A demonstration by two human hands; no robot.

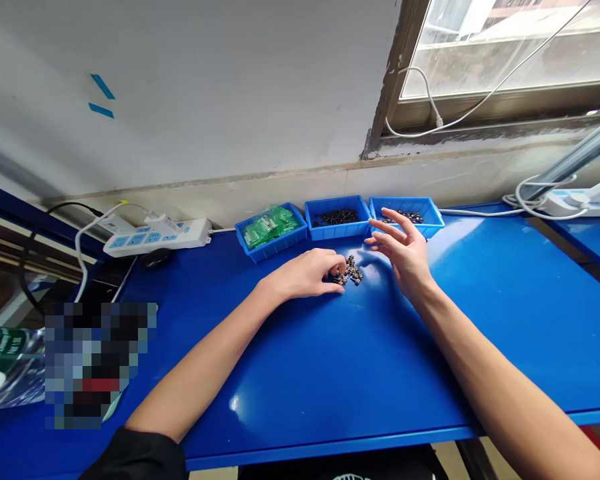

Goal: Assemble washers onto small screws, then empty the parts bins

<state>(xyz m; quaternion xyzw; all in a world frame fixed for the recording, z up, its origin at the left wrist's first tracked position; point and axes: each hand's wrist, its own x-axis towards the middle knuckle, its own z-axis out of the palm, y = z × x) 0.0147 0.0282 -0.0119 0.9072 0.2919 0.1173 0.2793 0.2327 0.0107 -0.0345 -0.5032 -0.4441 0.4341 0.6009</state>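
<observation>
On the blue table lies a small loose pile of metal screws. My left hand rests at the pile's left side, its fingers curved over the nearest screws and its thumb apart from them. Nothing is seen gripped in it, though the fingers hide part of the pile. My right hand is raised to the right of the pile, fingers spread and holding nothing. Behind it, partly covered by the fingers, stands a blue bin with similar small screws.
A middle blue bin holds dark screws; a left one holds green-clear packets. Power strips with cables lie along the wall. At left are a bottle and a blurred-out object. The table's front edge is near me.
</observation>
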